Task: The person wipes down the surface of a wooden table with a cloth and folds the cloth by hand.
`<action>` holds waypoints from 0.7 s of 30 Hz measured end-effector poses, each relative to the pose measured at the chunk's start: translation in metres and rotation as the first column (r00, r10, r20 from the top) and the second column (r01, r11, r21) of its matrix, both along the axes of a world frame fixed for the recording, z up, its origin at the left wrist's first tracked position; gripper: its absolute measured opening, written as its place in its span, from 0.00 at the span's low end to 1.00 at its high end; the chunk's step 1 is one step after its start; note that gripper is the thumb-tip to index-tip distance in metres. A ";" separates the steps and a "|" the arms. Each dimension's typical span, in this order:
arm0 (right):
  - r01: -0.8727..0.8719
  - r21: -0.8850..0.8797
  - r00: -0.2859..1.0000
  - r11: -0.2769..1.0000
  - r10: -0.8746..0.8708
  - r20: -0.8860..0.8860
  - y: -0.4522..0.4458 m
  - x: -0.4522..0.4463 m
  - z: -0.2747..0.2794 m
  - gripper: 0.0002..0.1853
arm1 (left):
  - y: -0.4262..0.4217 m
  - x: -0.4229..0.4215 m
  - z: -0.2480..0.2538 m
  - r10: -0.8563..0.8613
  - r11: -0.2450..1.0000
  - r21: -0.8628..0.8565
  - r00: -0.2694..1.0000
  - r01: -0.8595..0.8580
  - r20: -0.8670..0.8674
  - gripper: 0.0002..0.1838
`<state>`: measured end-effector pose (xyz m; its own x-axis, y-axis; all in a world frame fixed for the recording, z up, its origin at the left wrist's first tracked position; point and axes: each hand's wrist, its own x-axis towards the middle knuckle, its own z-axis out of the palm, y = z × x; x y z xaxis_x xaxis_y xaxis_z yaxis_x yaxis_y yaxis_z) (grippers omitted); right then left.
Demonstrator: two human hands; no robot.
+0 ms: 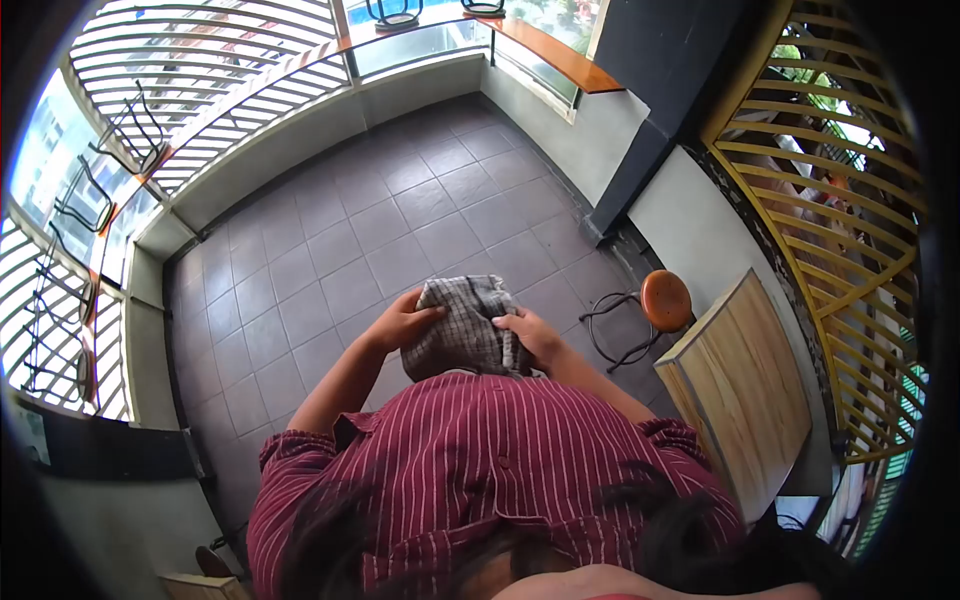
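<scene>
A grey checked cloth [462, 325], folded into a thick bundle, is held up in front of my body above the tiled floor. My left hand [408, 320] grips its left edge, thumb on top and fingers tucked out of sight beneath. On the opposite side, my right hand [532, 335] pinches the cloth with the thumb over a fold, and its other fingers are partly hidden. The cloth's lower edge reaches close to my striped shirt.
To the right are a round-seated stool [665, 301] lying tipped over and a wooden table [745, 390]. Upturned stools [140, 150] rest on the narrow orange ledge at left. Low walls and slatted screens surround the grey tiled floor [390, 220].
</scene>
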<state>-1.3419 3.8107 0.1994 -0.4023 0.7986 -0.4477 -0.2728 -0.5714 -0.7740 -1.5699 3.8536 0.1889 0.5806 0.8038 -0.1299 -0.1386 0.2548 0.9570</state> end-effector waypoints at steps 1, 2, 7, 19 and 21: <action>0.105 -0.009 0.991 0.994 -0.105 -0.083 0.015 0.010 0.005 0.15 | 0.024 0.008 0.002 -0.036 0.997 0.069 0.998 0.039 -0.042 0.18; 0.205 -0.026 0.965 0.978 -0.206 -0.163 0.031 0.022 0.005 0.16 | 0.049 0.015 -0.004 -0.080 0.987 0.135 0.993 0.091 -0.083 0.19; 0.196 -0.067 0.931 0.978 -0.207 -0.300 0.128 0.084 -0.034 0.15 | 0.154 0.051 -0.013 -0.105 0.980 0.144 0.975 0.134 -0.196 0.15; 0.016 0.103 0.983 0.995 0.003 -0.182 0.375 0.091 0.033 0.12 | 0.357 0.036 -0.024 0.221 0.975 0.001 0.965 -0.224 -0.143 0.10; -0.019 0.129 0.976 0.992 0.046 -0.212 0.417 0.098 0.003 0.09 | 0.381 0.023 -0.035 0.215 0.974 -0.020 0.954 -0.224 -0.207 0.10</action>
<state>-1.2443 4.2278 0.2022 -0.5043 0.8278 -0.2456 -0.4232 -0.4849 -0.7654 -1.5471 4.2342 0.1535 0.3482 0.8997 -0.2633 -0.0010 0.2813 0.9596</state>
